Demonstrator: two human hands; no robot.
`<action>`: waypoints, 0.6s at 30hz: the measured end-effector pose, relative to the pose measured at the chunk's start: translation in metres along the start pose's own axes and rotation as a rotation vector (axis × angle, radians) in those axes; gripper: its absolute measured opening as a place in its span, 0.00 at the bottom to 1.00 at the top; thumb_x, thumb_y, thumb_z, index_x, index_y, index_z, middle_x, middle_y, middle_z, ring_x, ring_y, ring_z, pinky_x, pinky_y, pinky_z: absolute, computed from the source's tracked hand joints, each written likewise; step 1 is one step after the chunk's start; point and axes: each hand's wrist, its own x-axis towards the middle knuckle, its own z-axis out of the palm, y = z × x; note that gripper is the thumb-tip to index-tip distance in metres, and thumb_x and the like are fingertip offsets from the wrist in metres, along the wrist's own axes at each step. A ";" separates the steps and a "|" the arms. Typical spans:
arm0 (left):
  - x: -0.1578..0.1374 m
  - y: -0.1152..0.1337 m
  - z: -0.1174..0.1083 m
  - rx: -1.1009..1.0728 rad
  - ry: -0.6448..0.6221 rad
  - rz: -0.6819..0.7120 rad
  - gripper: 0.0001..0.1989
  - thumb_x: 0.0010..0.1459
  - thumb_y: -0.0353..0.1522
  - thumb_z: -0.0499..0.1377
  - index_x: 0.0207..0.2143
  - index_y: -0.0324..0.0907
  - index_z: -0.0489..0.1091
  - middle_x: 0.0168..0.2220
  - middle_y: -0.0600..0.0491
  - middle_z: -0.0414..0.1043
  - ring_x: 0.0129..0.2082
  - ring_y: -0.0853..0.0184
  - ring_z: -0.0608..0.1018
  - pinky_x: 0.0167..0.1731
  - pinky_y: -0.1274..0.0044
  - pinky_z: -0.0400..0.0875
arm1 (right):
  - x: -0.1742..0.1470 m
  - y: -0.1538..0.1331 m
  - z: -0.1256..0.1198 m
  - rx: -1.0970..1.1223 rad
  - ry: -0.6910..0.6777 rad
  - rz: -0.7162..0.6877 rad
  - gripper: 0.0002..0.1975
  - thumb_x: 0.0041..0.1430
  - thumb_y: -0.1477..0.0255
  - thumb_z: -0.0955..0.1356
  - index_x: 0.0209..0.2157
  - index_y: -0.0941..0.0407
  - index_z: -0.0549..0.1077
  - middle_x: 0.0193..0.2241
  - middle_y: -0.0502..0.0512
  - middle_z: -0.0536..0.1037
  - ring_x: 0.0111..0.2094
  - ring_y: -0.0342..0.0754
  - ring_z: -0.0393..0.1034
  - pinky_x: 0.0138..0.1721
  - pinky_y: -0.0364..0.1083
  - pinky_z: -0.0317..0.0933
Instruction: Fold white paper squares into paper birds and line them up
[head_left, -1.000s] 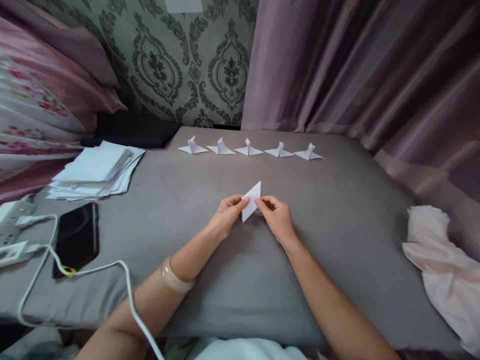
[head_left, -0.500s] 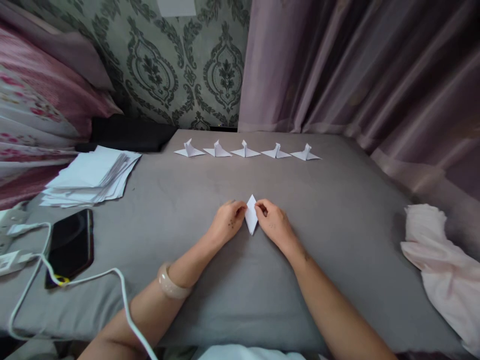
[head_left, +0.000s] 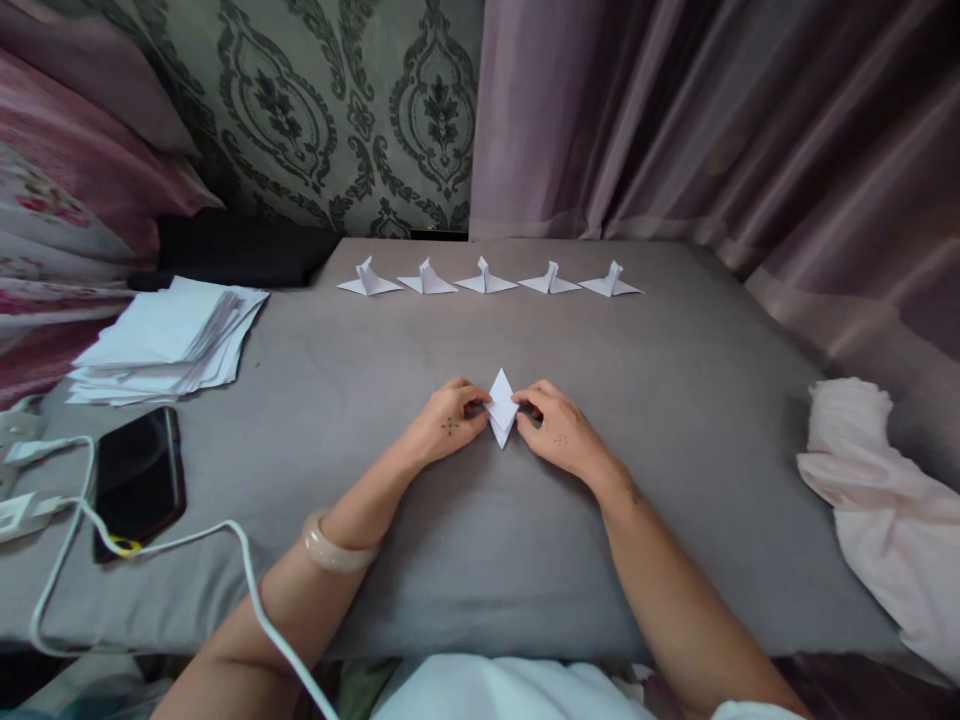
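Patterned wallpaper (head_left: 300, 110) stands beyond both hands on my feed, above one surface spread with grey cloth (head_left: 660, 420). Working left to right, I count two white plugs (head_left: 22, 515) farthest left of the left hand, then one stack of white paper (head_left: 154, 325), its sheets too many for me to count, and one dark phone (head_left: 139, 480) on the near side of it. One black folded item (head_left: 240, 250) lies beyond the stack, farther from the left hand. Five folded paper figures (head_left: 486, 278) sit in one row ahead of both hands. My left hand (head_left: 454, 422), below it one pale bangle (head_left: 337, 548) on the forearm, pinches the left corner of one diamond-shaped folded paper (head_left: 502, 405). That paper is between the hands; my right hand (head_left: 556, 430) pinches its right corner. Well right of the right hand lies one pale pink cloth bundle (head_left: 877, 510).
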 end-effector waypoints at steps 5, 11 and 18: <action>0.003 -0.003 0.000 -0.006 0.022 -0.034 0.11 0.59 0.30 0.56 0.39 0.39 0.77 0.36 0.49 0.73 0.31 0.69 0.73 0.34 0.77 0.67 | 0.001 -0.001 -0.002 0.027 0.006 -0.002 0.11 0.58 0.75 0.65 0.41 0.55 0.76 0.39 0.54 0.74 0.34 0.43 0.69 0.42 0.45 0.63; 0.005 -0.002 0.003 0.034 0.057 -0.041 0.10 0.60 0.29 0.55 0.36 0.39 0.77 0.34 0.49 0.73 0.30 0.69 0.73 0.33 0.77 0.66 | 0.005 -0.002 0.002 0.008 0.067 0.049 0.06 0.60 0.70 0.66 0.34 0.54 0.76 0.33 0.51 0.74 0.31 0.43 0.68 0.38 0.45 0.61; 0.008 0.002 0.005 0.082 0.095 -0.085 0.08 0.58 0.29 0.57 0.34 0.38 0.76 0.32 0.50 0.73 0.29 0.69 0.73 0.33 0.77 0.67 | 0.010 0.001 0.009 0.006 0.094 0.117 0.07 0.59 0.70 0.66 0.32 0.55 0.76 0.33 0.52 0.74 0.31 0.43 0.68 0.37 0.45 0.61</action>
